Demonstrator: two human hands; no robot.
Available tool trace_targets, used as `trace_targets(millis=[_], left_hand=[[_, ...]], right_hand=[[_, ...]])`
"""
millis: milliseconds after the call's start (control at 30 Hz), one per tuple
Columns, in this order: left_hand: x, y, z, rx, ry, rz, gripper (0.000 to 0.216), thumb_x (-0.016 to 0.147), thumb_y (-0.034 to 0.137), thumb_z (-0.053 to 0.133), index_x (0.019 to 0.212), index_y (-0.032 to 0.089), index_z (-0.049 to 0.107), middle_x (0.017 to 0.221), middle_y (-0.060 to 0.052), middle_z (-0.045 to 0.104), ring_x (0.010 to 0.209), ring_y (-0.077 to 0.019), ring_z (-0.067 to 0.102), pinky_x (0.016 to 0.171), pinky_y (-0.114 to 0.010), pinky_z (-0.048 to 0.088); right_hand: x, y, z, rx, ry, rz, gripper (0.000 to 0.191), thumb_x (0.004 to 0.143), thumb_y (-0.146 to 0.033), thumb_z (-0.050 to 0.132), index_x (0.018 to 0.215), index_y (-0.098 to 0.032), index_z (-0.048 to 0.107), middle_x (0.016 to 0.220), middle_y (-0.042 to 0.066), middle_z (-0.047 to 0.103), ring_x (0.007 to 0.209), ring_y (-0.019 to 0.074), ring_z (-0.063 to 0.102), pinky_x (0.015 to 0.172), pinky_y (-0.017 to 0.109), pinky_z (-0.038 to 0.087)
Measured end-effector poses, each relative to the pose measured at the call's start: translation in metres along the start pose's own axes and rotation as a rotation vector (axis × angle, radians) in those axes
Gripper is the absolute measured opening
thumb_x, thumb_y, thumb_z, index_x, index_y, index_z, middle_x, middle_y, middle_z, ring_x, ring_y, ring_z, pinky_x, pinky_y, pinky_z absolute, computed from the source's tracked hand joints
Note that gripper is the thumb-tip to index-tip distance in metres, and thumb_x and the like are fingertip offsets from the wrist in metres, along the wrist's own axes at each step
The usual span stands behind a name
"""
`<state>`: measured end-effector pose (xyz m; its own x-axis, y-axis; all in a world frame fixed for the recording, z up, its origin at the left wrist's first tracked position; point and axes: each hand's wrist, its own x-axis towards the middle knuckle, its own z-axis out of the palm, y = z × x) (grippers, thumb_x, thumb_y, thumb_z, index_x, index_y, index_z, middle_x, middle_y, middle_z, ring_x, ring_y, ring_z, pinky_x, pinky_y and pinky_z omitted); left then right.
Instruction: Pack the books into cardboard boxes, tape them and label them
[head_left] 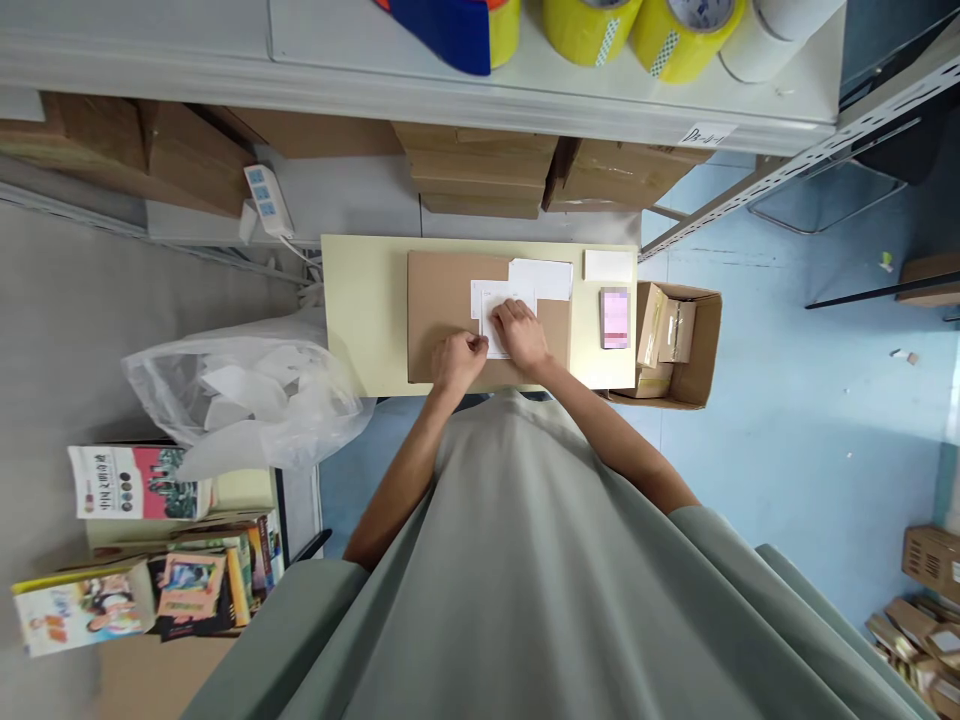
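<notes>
A flat brown cardboard box (442,285) lies on the pale yellow table in front of me. On it is a white paper label (497,350), overlapping other white labels (541,275). My left hand (459,360) is closed in a pinch at the label's lower left edge, thumb and forefinger together. Over the label's upper right part rests my right hand (523,335), its fingers bent and slightly apart, with the fingertips touching the paper. Both hands hide parts of the label.
A pink pad (615,318) and a white stack (608,265) sit at the table's (364,310) right end. An open carton (697,350) stands beyond it. Left are a plastic bag (255,390) and books (202,580). A shelf (337,60) with tape rolls (592,30) overhangs the far side.
</notes>
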<state>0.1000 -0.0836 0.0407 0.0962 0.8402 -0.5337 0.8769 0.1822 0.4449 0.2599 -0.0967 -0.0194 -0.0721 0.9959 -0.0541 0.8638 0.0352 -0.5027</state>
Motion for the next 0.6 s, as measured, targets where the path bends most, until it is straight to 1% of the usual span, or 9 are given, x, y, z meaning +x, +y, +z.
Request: trace_targets(millis=[100, 167, 200, 267, 333, 400, 467, 533, 600], left_hand=[[-0.002, -0.001, 0.000, 0.001, -0.012, 0.013, 0.027, 0.106, 0.037, 0.066, 0.106, 0.020, 0.087, 0.113, -0.011, 0.088, 0.109, -0.0306, 0.081, 0.095, -0.037, 0.056], [-0.003, -0.001, 0.001, 0.011, -0.017, 0.020, 0.026, 0.106, 0.036, 0.066, 0.105, 0.019, 0.086, 0.113, -0.011, 0.088, 0.110, -0.0310, 0.081, 0.096, -0.037, 0.056], [-0.004, -0.001, 0.001, 0.017, -0.018, 0.020, 0.027, 0.106, 0.037, 0.066, 0.105, 0.019, 0.086, 0.113, -0.011, 0.088, 0.110, -0.0310, 0.081, 0.095, -0.037, 0.055], [-0.005, -0.002, 0.002, 0.028, -0.013, 0.016, 0.028, 0.108, 0.037, 0.064, 0.106, 0.020, 0.086, 0.112, -0.011, 0.088, 0.109, -0.0307, 0.081, 0.095, -0.037, 0.055], [-0.005, -0.003, 0.002, 0.037, -0.009, 0.018, 0.028, 0.108, 0.037, 0.063, 0.106, 0.020, 0.086, 0.112, -0.011, 0.088, 0.108, -0.0302, 0.081, 0.094, -0.037, 0.055], [-0.005, -0.004, 0.002, 0.049, -0.012, 0.025, 0.028, 0.109, 0.037, 0.063, 0.106, 0.020, 0.086, 0.113, -0.011, 0.088, 0.109, -0.0299, 0.081, 0.094, -0.036, 0.055], [-0.005, -0.006, 0.001, 0.066, -0.025, 0.025, 0.027, 0.109, 0.037, 0.064, 0.105, 0.020, 0.085, 0.113, -0.011, 0.088, 0.109, -0.0302, 0.081, 0.093, -0.037, 0.055], [-0.007, -0.007, -0.001, 0.081, -0.037, 0.022, 0.027, 0.108, 0.037, 0.065, 0.103, 0.020, 0.085, 0.112, -0.011, 0.088, 0.109, -0.0305, 0.081, 0.093, -0.037, 0.055], [-0.008, -0.008, -0.004, 0.089, -0.049, 0.024, 0.025, 0.108, 0.036, 0.066, 0.102, 0.021, 0.085, 0.112, -0.010, 0.088, 0.110, -0.0305, 0.081, 0.093, -0.037, 0.055]], right_hand=[[-0.041, -0.004, 0.002, 0.019, -0.076, -0.067, 0.027, 0.120, -0.024, 0.046, 0.110, -0.020, 0.070, 0.113, 0.014, 0.072, 0.111, 0.0286, 0.063, 0.099, 0.041, 0.056], [-0.054, -0.003, 0.003, 0.041, -0.107, -0.089, 0.026, 0.120, -0.023, 0.047, 0.108, -0.021, 0.070, 0.111, 0.013, 0.071, 0.109, 0.0280, 0.064, 0.098, 0.040, 0.057], [-0.053, -0.001, 0.004, 0.050, -0.113, -0.089, 0.026, 0.119, -0.022, 0.047, 0.108, -0.021, 0.070, 0.111, 0.013, 0.071, 0.109, 0.0278, 0.064, 0.097, 0.040, 0.057], [-0.038, 0.002, 0.005, 0.067, -0.102, -0.062, 0.024, 0.119, -0.022, 0.048, 0.110, -0.020, 0.070, 0.114, 0.013, 0.070, 0.110, 0.0277, 0.064, 0.095, 0.040, 0.058], [-0.009, 0.005, 0.005, 0.085, -0.060, -0.007, 0.025, 0.119, -0.022, 0.046, 0.113, -0.019, 0.070, 0.117, 0.013, 0.070, 0.112, 0.0276, 0.063, 0.096, 0.040, 0.058], [0.025, 0.008, 0.006, 0.098, -0.002, 0.055, 0.028, 0.119, -0.020, 0.044, 0.111, -0.019, 0.070, 0.117, 0.013, 0.071, 0.113, 0.0274, 0.063, 0.099, 0.042, 0.057], [0.053, 0.008, 0.006, 0.104, 0.025, 0.087, 0.027, 0.118, -0.019, 0.044, 0.109, -0.019, 0.070, 0.117, 0.012, 0.071, 0.112, 0.0274, 0.063, 0.101, 0.042, 0.057], [0.068, 0.007, 0.006, 0.101, 0.024, 0.099, 0.027, 0.118, -0.018, 0.045, 0.109, -0.020, 0.070, 0.117, 0.012, 0.072, 0.113, 0.0279, 0.063, 0.103, 0.043, 0.056], [0.065, 0.004, 0.006, 0.099, 0.015, 0.095, 0.028, 0.118, -0.018, 0.043, 0.110, -0.020, 0.070, 0.118, 0.013, 0.071, 0.115, 0.0283, 0.063, 0.106, 0.044, 0.056]])
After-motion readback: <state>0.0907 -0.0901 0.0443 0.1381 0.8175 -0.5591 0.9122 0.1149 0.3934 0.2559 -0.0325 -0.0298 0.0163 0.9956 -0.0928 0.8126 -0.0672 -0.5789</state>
